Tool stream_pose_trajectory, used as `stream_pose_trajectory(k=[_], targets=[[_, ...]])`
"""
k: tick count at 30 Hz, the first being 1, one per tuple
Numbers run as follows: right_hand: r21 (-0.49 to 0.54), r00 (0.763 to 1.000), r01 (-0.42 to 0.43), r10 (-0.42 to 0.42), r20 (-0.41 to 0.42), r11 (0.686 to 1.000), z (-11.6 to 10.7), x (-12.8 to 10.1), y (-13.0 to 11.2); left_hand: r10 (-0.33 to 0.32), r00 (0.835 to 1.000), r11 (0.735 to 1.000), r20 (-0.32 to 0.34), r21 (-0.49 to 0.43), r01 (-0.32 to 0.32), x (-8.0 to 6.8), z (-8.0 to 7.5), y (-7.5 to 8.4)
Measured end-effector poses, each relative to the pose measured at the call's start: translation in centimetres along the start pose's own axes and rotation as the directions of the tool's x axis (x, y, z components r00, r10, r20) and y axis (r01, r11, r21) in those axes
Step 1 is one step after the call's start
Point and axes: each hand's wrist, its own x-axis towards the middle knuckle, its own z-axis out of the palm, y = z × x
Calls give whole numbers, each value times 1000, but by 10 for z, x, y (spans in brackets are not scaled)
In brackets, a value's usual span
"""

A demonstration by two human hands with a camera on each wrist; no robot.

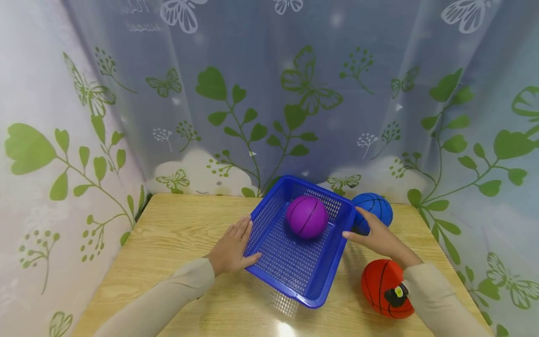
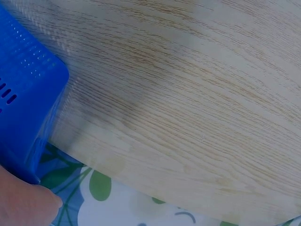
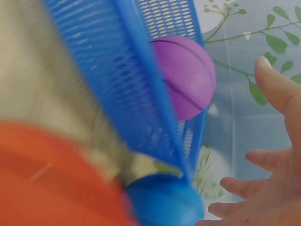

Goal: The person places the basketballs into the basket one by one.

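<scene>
The left hand (image 1: 230, 248) lies flat against the left wall of the blue basket (image 1: 294, 267), fingers straight along the mesh and the thumb stretched toward the near rim – pressing on it, with nothing curled round the plastic. From the left wrist camera only a bit of this hand (image 2: 23, 200) shows at the bottom corner, touching the basket (image 2: 26, 94) where its corner meets the table (image 2: 188, 103).

The right hand (image 1: 376, 234) is at the opposite wall, thumb pointing at the rim and the fingers spread and relaxed. In the right wrist view the hand (image 3: 268, 179) is loose, fingertips close to the basket (image 3: 117, 80) yet seemingly apart from it (contact cannot be settled from either view). It holds nothing.

Between the two hands, inside the basket and toward its far end, rests a purple ball (image 1: 307, 216), which the right wrist camera sees as the ball (image 3: 188, 77) through and past the mesh wall.

Just beyond the right hand's fingers, outside the basket and touching its far right corner, sits a blue ball (image 1: 376, 206) – in the wrist view it (image 3: 164, 202) lies right beside the fingertips. Under the right forearm, on the near side of that hand, is a red ball (image 1: 385, 288) on the table (image 1: 168, 243). A curtain (image 1: 294, 93) with green leaves and butterflies hangs behind.
</scene>
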Motion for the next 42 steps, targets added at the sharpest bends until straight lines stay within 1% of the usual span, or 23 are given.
stream_pose_trajectory(k=[4, 7, 11, 15, 20, 24, 28, 31, 37, 42], targets=[[-5, 1000, -19, 19, 20, 1000, -3, -30, 19, 3, 1000, 1000, -7, -7, -3, -1, -1, 0], [-22, 998, -57, 58, 16, 998, -4, -47, 31, 0, 1000, 1000, 0, -9, 0, -2, -2, -1], [-3, 994, -106, 106, 8, 994, -3, -63, 47, -8, 1000, 1000, 11, 9, 8, -2, 0, -2], [29, 990, -137, 138, -18, 990, 2, -74, 60, -11, 1000, 1000, 8, 11, 11, -2, 2, -3], [61, 989, -122, 127, -78, 991, 14, -83, 74, -14, 1000, 1000, 17, 6, 13, -1, 2, -1], [84, 988, -98, 107, -113, 992, 21, -87, 84, -5, 1000, 1000, 4, 22, 5, 0, 2, -1], [128, 986, -110, 124, -110, 986, 23, -89, 90, -5, 1000, 1000, -4, 24, 5, 0, 1, 0], [144, 982, -138, 155, -108, 980, 24, -90, 92, -1, 1000, 1000, -11, 14, 1, -1, -1, 1], [145, 976, -156, 175, -132, 977, 24, -92, 94, 0, 1000, 1000, -17, 3, 0, -1, -1, 3], [149, 972, -153, 176, -153, 977, 25, -91, 95, -6, 1000, 1000, -9, 18, 6, -1, -1, 1]])
